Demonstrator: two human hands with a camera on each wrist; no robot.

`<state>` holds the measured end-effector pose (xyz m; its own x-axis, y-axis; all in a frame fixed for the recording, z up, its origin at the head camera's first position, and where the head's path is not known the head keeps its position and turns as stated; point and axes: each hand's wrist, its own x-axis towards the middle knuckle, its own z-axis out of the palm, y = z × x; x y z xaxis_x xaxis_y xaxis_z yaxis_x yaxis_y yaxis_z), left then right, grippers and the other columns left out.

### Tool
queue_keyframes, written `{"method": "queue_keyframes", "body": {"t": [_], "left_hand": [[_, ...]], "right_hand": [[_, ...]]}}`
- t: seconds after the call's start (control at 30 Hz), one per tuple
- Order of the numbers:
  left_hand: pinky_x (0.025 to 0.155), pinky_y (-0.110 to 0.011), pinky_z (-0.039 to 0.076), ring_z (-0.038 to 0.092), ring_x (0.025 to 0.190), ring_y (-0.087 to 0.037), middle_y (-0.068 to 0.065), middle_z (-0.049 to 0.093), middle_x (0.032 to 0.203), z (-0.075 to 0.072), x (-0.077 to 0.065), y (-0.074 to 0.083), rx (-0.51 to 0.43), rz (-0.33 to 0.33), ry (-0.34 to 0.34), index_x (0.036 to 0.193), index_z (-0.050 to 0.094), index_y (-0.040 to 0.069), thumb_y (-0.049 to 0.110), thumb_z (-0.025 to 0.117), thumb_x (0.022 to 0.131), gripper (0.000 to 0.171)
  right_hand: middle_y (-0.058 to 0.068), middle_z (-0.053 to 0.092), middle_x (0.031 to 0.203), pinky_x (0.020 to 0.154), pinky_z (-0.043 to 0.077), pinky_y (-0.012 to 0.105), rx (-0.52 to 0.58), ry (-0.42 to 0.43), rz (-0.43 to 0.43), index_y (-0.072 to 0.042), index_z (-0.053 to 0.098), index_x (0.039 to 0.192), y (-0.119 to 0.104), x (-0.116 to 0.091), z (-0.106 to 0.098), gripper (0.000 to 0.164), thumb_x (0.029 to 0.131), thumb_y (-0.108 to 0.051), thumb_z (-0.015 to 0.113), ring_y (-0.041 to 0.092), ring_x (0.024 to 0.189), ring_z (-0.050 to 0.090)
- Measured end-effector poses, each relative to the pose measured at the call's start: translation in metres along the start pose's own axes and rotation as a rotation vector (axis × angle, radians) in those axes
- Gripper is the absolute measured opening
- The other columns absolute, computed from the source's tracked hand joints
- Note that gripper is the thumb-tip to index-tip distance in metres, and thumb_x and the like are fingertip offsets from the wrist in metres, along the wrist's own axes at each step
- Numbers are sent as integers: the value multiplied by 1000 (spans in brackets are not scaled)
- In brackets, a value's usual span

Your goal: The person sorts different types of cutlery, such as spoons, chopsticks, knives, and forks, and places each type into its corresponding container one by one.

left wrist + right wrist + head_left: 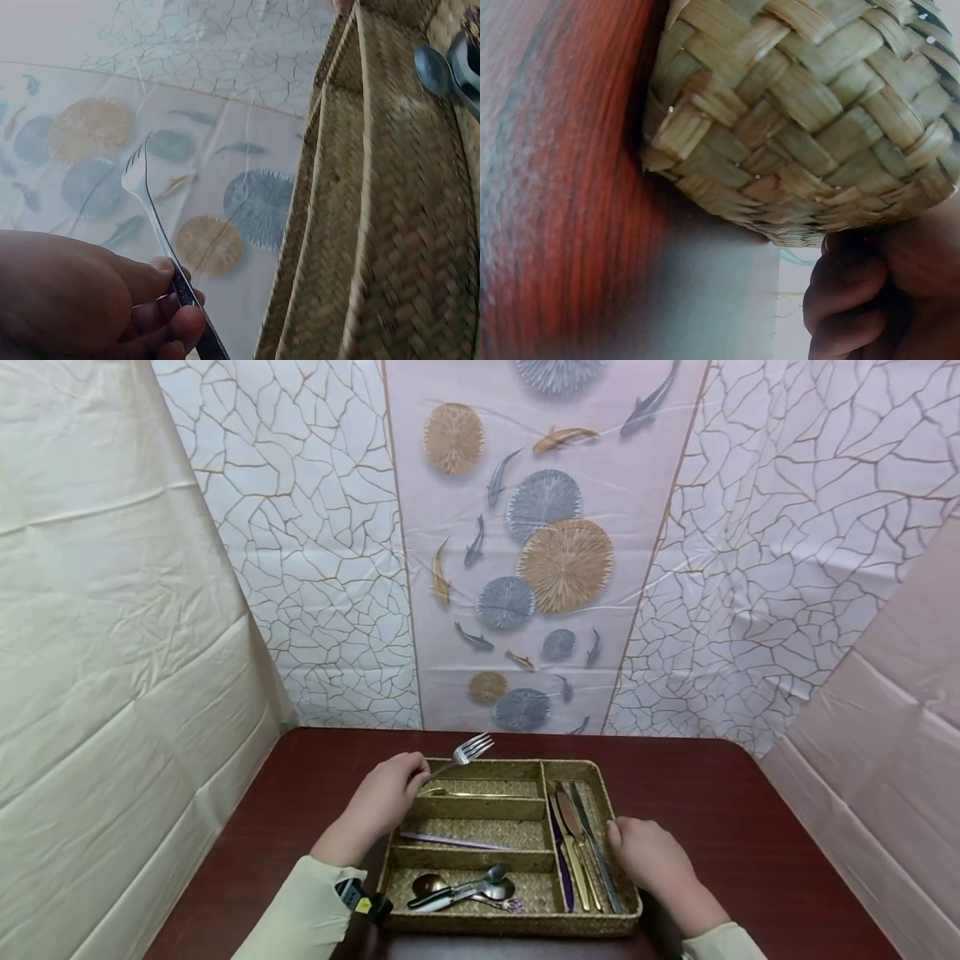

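Note:
My left hand (382,797) pinches a silver fork (465,754) by its handle over the back left of a woven cutlery tray (510,927). The fork's tines point up and to the right. In the left wrist view, thumb and fingers close on the dark handle of the fork (156,217). My right hand (660,858) grips the tray's right rim, and its curled fingers (847,289) show beside the woven wall (795,112). A thin gold piece of cutlery (472,794) lies in the back compartment, and a slim purplish stick (457,841) in the middle one.
Several spoons (495,889) lie in the front left compartment. Several knives (577,852), with gold, purple and silver handles, fill the long right compartment. The tray stands on a dark red table (750,827), with a patterned cloth (517,610) hanging behind it.

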<state>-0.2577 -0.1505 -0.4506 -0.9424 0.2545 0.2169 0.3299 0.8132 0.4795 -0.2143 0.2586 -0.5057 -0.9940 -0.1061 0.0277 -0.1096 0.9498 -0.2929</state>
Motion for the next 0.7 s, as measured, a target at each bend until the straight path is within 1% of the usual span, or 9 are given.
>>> {"method": "queue_keyframes", "body": {"t": [0.17, 0.23, 0.3, 0.47, 0.57, 0.7], "left_hand": [[75, -41, 48, 53, 76, -16, 4, 61, 93, 5, 11, 4, -26, 7, -41, 103, 68, 15, 18, 65, 113, 11], [75, -41, 48, 53, 76, -16, 4, 61, 94, 6, 15, 5, -24, 10, -53, 102, 67, 16, 18, 64, 113, 11], [75, -41, 48, 53, 76, -15, 4, 61, 93, 8, 19, 4, -12, 11, -68, 101, 67, 17, 18, 64, 113, 13], [75, -41, 49, 54, 75, -16, 3, 63, 91, 14, 28, 0, 16, 5, -109, 98, 66, 17, 18, 65, 113, 15], [74, -41, 50, 54, 74, -15, 2, 65, 90, 20, 33, -3, 33, -1, -132, 100, 69, 15, 18, 66, 113, 14], [75, -41, 51, 56, 75, -14, 3, 66, 91, 25, 39, -4, 57, 3, -152, 102, 71, 14, 18, 67, 112, 12]], "right_hand": [[6, 64, 76, 70, 54, 57, 6, 8, 7, -13, 64, 85, 0, 0, 1, 34, 114, -23, 51, 26, 71, 65], [5, 63, 75, 70, 54, 57, 8, 5, 10, -14, 63, 84, 0, 0, 2, 34, 115, -23, 51, 25, 70, 64], [5, 61, 74, 70, 53, 56, 12, 2, 14, -14, 63, 84, 0, 0, 2, 34, 115, -23, 51, 24, 70, 63], [6, 65, 77, 71, 54, 58, 12, 16, 15, -14, 62, 83, 1, 0, 3, 34, 114, -23, 51, 28, 73, 66], [8, 68, 80, 72, 54, 59, 12, 30, 4, -14, 61, 82, 2, 0, 3, 35, 114, -23, 52, 30, 75, 69], [7, 68, 79, 71, 54, 59, 9, 46, -4, -15, 59, 80, 2, 0, 4, 36, 115, -23, 52, 30, 74, 69]]}}
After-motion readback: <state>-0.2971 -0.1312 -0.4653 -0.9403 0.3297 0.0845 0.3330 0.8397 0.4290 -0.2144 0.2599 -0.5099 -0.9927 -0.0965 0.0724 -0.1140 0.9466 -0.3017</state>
